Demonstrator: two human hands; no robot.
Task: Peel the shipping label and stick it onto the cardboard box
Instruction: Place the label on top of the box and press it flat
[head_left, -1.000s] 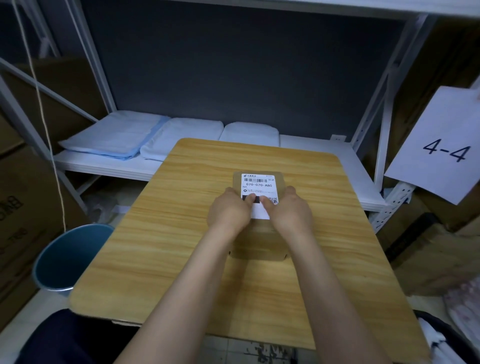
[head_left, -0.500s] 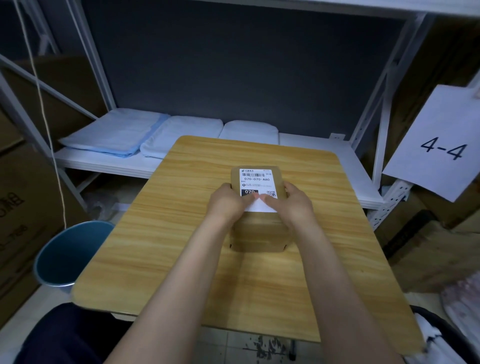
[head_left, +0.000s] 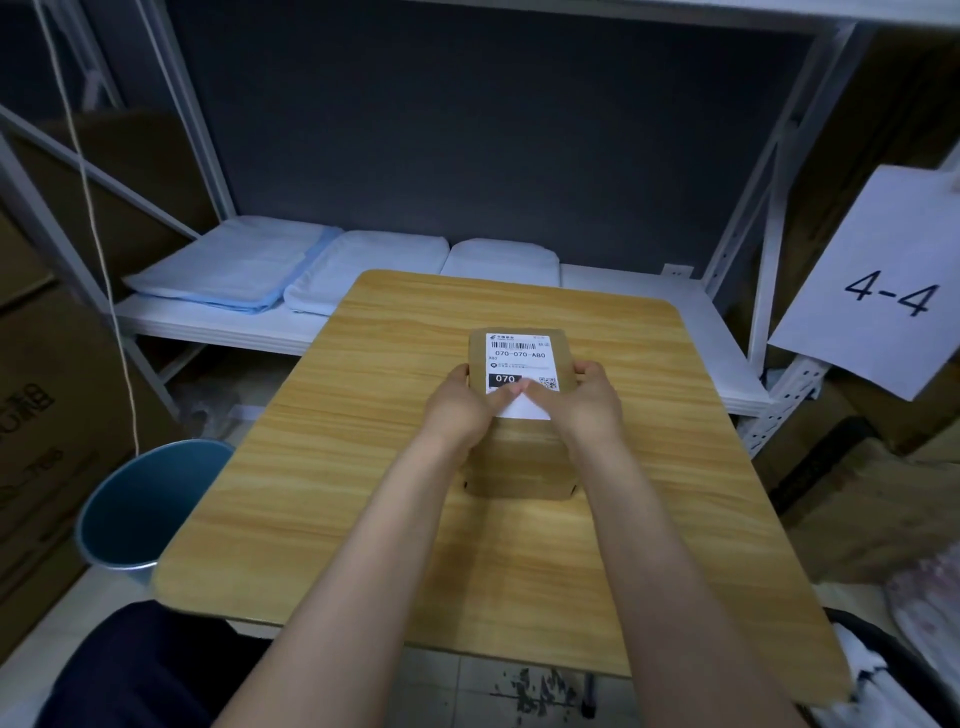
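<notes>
A small brown cardboard box (head_left: 519, 457) stands in the middle of the wooden table (head_left: 337, 467). A white shipping label (head_left: 517, 353) with a barcode and "070-070-A80" lies flat on the box's top. My left hand (head_left: 457, 410) holds the box's left side, its thumb pressing the label's lower part. My right hand (head_left: 587, 405) holds the right side the same way. The two thumbs meet near the label's lower edge and hide part of the print.
Behind the table a white metal shelf (head_left: 623, 280) carries folded pale cloths (head_left: 234, 265). A blue bin (head_left: 140, 509) stands on the floor at the left. A paper sign "4-4" (head_left: 883, 291) hangs at the right. Cardboard cartons flank both sides.
My thumbs have slid down the label toward me, uncovering the black "070" block and the QR code. The box has stayed in place.
</notes>
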